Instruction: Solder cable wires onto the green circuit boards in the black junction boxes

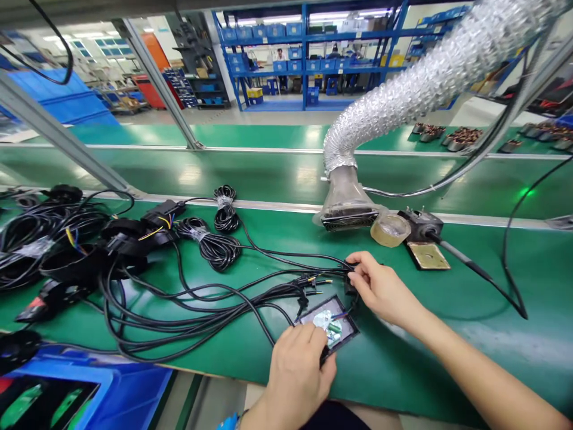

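Note:
My left hand (298,370) is closed on the near-left edge of a shallow black plastic case (351,334). Inside the case lies a small circuit board (331,325) with a green part and whitish-silver stuff around it. Beyond the case, my right hand (380,283) pinches black cables (308,258) between thumb and fingertips. Under those fingers is a small dark block, partly hidden. A bundle of black cables (250,301) with stripped, coloured wire ends runs in from the left and stops just behind the case.
Coiled cables (210,245) and black housings (125,239) crowd the left. A soldering iron (461,257) rests in its stand, beside a tape roll (390,230). A fume extractor hood (347,203) hangs behind my hands. A blue bin (120,382) stands at the front left.

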{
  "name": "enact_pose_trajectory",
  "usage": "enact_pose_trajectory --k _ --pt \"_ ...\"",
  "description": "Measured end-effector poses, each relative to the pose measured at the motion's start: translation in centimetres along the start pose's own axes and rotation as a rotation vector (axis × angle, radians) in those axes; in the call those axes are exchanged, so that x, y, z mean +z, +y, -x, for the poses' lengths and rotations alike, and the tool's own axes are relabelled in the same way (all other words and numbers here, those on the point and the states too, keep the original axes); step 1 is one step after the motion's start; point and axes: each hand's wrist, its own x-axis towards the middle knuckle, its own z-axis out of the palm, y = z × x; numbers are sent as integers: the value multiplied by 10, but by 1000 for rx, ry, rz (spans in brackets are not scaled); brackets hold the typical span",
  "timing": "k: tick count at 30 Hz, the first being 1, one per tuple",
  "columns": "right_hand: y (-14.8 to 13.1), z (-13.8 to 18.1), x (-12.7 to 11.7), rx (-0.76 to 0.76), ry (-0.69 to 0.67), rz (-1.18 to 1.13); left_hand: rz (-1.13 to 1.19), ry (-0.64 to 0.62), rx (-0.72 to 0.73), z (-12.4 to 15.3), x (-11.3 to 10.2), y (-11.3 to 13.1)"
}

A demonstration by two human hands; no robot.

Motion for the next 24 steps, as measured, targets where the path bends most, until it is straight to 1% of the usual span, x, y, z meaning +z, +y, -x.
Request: enact_pose_trajectory --k 2,4,5,7,9,11,14,16,19,20,22,24 --pt "9 3 14 -104 19 63 -5 -15 -34 0 -4 -2" --pt "14 5 17 -273 -35 96 -17 -47 -63 -3 -8 -2" --pt "16 5 15 -364 -84 98 -19 -70 -66 -4 -10 -2" --pt "17 5 3 -509 -206 101 0 -114 -20 -8 -11 -1" --pt "18 2 -12 -589 -295 121 31 -145 63 -11 -11 -1" --pt "20 -2 -22 -635 -356 139 48 -177 117 -12 -9 -2" --pt "21 -4 -23 -689 -378 108 24 -207 66 -13 -9 -2" --pt "20 -1 -14 -708 -314 80 3 -203 25 -12 -10 -3" --pt "17 4 1 -698 -134 75 0 -193 13 -11 -10 -5" --pt "16 5 5 -692 -107 65 5 -192 12 -11 -10 -5" --pt "13 6 7 -664 -152 17 18 -198 11 -10 -9 -6" --pt "12 5 3 -596 -257 -30 31 -214 8 -9 -8 -7"
